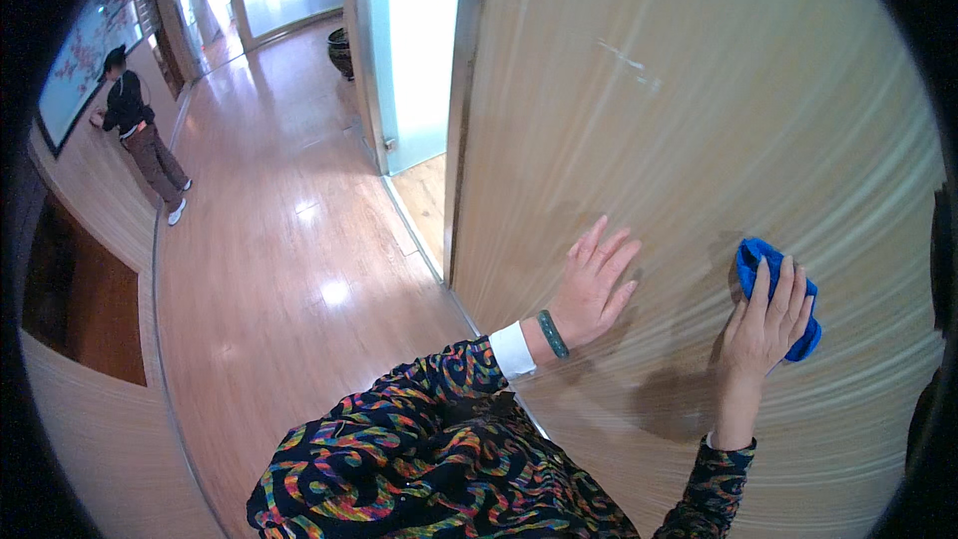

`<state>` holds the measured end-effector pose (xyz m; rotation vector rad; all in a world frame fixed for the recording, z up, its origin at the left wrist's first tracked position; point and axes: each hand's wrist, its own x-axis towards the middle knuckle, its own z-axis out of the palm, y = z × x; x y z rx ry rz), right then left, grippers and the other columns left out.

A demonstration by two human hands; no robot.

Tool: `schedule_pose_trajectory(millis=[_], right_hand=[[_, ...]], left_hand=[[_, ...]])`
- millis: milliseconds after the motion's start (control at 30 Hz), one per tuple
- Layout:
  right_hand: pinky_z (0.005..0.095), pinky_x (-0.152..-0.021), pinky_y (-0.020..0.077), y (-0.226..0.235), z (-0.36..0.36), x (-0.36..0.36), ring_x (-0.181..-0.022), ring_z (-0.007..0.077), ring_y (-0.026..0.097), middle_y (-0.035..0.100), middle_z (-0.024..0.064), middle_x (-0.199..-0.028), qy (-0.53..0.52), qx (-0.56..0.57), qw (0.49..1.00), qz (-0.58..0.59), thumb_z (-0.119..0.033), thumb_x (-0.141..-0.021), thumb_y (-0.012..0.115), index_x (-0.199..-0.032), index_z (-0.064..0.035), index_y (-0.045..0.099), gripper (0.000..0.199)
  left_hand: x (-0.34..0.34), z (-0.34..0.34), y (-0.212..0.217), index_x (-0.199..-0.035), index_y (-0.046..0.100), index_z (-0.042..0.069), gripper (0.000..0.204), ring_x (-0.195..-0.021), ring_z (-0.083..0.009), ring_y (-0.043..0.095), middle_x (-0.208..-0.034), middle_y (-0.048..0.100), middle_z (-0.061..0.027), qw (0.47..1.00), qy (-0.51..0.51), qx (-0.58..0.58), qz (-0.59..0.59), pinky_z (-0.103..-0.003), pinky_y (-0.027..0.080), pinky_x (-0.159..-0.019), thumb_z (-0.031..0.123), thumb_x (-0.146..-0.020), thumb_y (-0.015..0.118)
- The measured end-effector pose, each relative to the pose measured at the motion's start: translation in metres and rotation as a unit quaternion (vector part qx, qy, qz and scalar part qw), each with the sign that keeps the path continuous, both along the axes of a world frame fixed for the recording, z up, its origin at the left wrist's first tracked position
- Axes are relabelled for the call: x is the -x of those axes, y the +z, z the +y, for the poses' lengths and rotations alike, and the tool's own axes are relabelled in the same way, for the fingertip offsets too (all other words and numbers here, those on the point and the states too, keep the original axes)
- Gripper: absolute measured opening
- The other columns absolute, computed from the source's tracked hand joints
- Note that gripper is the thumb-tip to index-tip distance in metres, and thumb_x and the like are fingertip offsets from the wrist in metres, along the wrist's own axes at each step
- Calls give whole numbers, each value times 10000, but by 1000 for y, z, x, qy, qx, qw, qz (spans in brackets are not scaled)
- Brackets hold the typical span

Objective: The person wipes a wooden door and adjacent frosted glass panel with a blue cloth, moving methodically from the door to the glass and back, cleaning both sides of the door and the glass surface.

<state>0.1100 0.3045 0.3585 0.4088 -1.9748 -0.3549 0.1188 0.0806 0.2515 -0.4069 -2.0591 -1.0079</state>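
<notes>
My left hand (pixel 593 282) lies flat with spread fingers against a pale wooden wall panel (pixel 699 110); a green bangle sits on its wrist. To the right, my right hand (pixel 766 321) presses a bunched blue cloth (pixel 753 258) against the same panel, fingers laid over the cloth. Both sleeves are dark with a swirling multicolour pattern.
A glossy wooden floor (pixel 279 269) runs along a corridor on the left. Another person (pixel 140 130) stands far off by the left wall. A frosted glass door (pixel 414 40) and a dark pot (pixel 342 50) lie beyond the panel's edge.
</notes>
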Motion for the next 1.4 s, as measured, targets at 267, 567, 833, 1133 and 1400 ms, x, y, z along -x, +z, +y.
schedule_pose_trajectory(millis=[267,567,833,1133,1400], right_hand=[[442,-1098,337,-10,1,47,-1311,269,470,521,93,-1396,82,-59,994,-29,-101,-889,547,-1267,-86,599,382],[424,-1106,329,-33,12,107,-1313,263,458,521,105,-1385,96,-75,986,-113,-140,-849,533,-1201,-44,597,371],[399,-1004,415,-75,54,129,-1216,245,527,558,79,-1336,95,-79,984,-130,-157,-815,568,-1140,-110,615,332],[449,-989,415,-148,102,90,-1151,297,533,570,132,-1270,75,-98,962,-243,-172,-788,607,-1052,-57,607,288],[438,-947,449,-190,105,4,-1109,351,545,579,153,-1229,62,183,872,-450,-42,-822,607,-1115,-69,613,294]], left_hand=[[10,6,0,-1370,457,47,514,-1388,-403,297,-1401,463,-174,999,-28,0,-26,-519,267,-1086,177,-887,578],[26,14,2,-1359,449,30,521,-1334,-397,377,-1345,500,-181,997,-47,20,-57,-493,296,-1073,142,-872,599],[29,21,-1,-1351,454,12,513,-1286,-388,435,-1302,529,-198,993,-86,31,-79,-470,331,-1053,122,-872,599],[34,22,-9,-1346,449,-1,509,-1171,-338,536,-1271,559,-196,988,-105,35,-111,-422,393,-991,122,-881,616],[34,24,-22,-1355,455,17,498,-1140,-347,555,-1276,570,-190,982,-129,50,-132,-428,417,-940,168,-903,597]])
